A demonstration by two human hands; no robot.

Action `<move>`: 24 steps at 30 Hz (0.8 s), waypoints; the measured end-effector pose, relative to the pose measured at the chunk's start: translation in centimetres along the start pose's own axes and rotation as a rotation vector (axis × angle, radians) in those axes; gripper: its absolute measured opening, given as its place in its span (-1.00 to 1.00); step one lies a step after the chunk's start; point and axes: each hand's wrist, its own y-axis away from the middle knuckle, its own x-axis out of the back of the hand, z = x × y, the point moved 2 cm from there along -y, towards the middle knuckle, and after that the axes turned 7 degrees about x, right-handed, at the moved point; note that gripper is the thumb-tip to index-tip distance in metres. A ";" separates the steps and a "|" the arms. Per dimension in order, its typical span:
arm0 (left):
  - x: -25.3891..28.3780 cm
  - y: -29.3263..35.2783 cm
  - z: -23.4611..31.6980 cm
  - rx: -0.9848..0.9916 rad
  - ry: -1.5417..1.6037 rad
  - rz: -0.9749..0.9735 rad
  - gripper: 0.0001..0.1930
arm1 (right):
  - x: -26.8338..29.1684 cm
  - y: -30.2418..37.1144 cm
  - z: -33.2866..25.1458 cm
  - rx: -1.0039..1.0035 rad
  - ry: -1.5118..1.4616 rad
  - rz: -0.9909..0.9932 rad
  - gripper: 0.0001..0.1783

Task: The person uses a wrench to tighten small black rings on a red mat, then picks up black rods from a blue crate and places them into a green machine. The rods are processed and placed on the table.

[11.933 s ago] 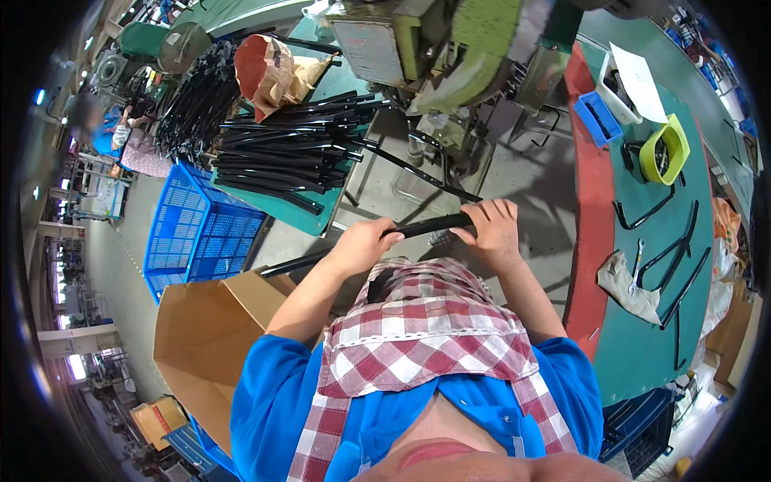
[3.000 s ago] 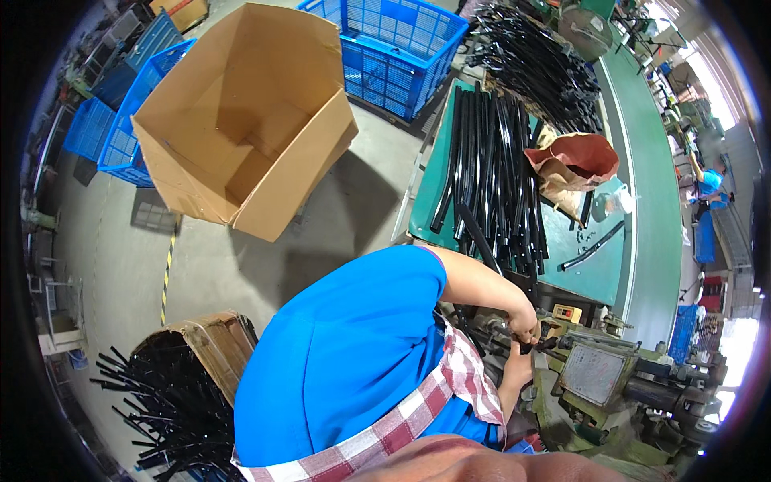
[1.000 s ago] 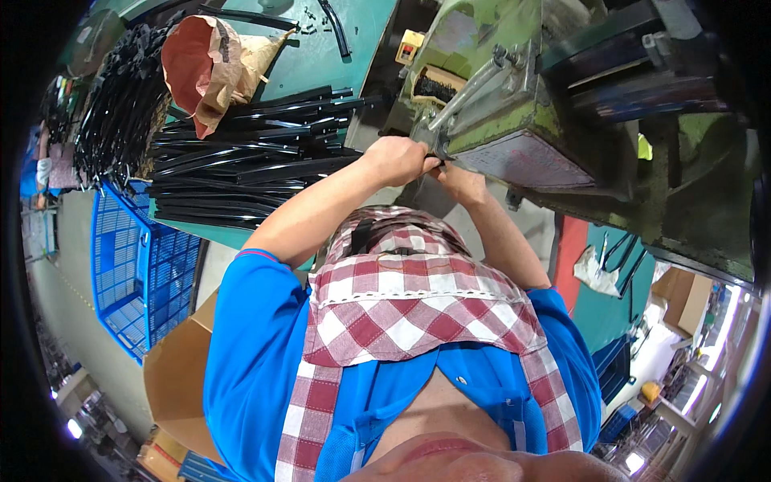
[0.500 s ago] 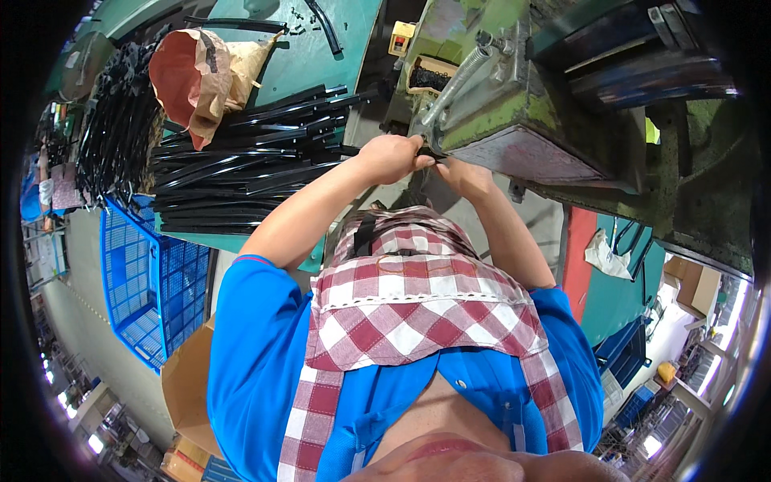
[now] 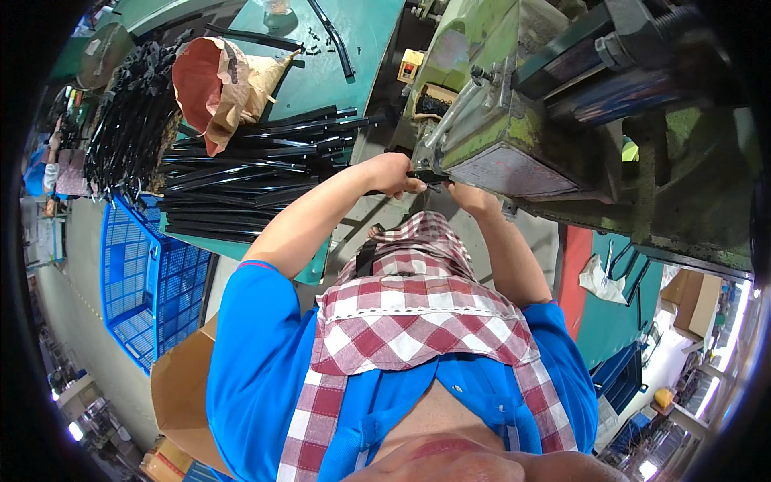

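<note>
My left hand [image 5: 392, 174] is closed at the near corner of a green machine [image 5: 540, 132], its fingers pinched around a slim black piece [image 5: 434, 187]. Most of that piece is hidden by the fingers and the machine's shadow. My right hand [image 5: 474, 198] is just to the right, under the machine's slanted metal plate, its fingers bent toward the left hand's fingertips. What the right fingers grip is too small and covered to make out. A curved metal hose [image 5: 456, 112] runs down the machine just beyond both hands.
Left of me, long black strips [image 5: 265, 173] lie piled on a green table [image 5: 353, 36] beside an open paper bag [image 5: 233, 92]. A small tray of dark parts [image 5: 434, 104] rests on the machine. A blue plastic crate [image 5: 181, 289] and a cardboard box [image 5: 185, 386] stand at lower left.
My view has shifted slightly, so the table and machine sit lower and farther right. Both hands are lower in view and slightly farther apart, with dark material showing between them.
</note>
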 end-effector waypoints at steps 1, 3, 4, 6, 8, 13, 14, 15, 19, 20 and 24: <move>0.0 0.1 -0.1 -0.030 -0.045 0.030 -0.47 | 0.0 -0.1 -0.2 -0.014 -0.009 -0.012 -0.61; -0.6 -0.3 -0.8 -0.092 -0.220 0.186 -0.45 | 0.5 0.0 -0.4 -0.057 -0.011 -0.118 -0.60; -0.6 -0.1 -0.7 -0.084 -0.215 0.161 -0.46 | 0.7 0.1 -0.5 -0.017 0.012 -0.069 -0.61; -0.4 0.3 -0.2 -0.069 -0.206 0.109 -0.47 | 1.1 0.3 -0.6 0.060 0.058 0.028 -0.61; -0.9 0.2 -0.7 -0.096 -0.179 0.162 -0.48 | 0.6 0.3 -0.3 0.106 0.094 0.059 -0.61; -0.9 0.7 -1.1 -0.034 -0.011 0.080 -0.55 | -0.7 0.5 2.1 0.118 -0.207 0.046 -0.60; -0.5 1.4 -0.2 0.014 0.058 -0.007 -0.55 | -1.7 0.6 3.2 0.062 -0.381 0.010 -0.60; 0.3 3.2 1.9 -0.029 0.075 0.055 -0.62 | -2.5 1.1 4.3 -0.001 -0.556 -0.021 -0.61; -2.0 4.1 1.5 -0.123 0.420 -0.120 -0.72 | 2.4 4.9 3.6 0.151 -0.466 0.150 -0.70; -3.7 4.6 1.5 -0.124 0.516 -0.205 -0.72 | 4.2 6.4 2.7 0.172 -0.434 0.201 -0.70; -12.0 4.0 1.9 -0.201 0.556 -0.398 -0.75 | 6.7 12.9 1.8 0.372 0.186 0.486 -0.75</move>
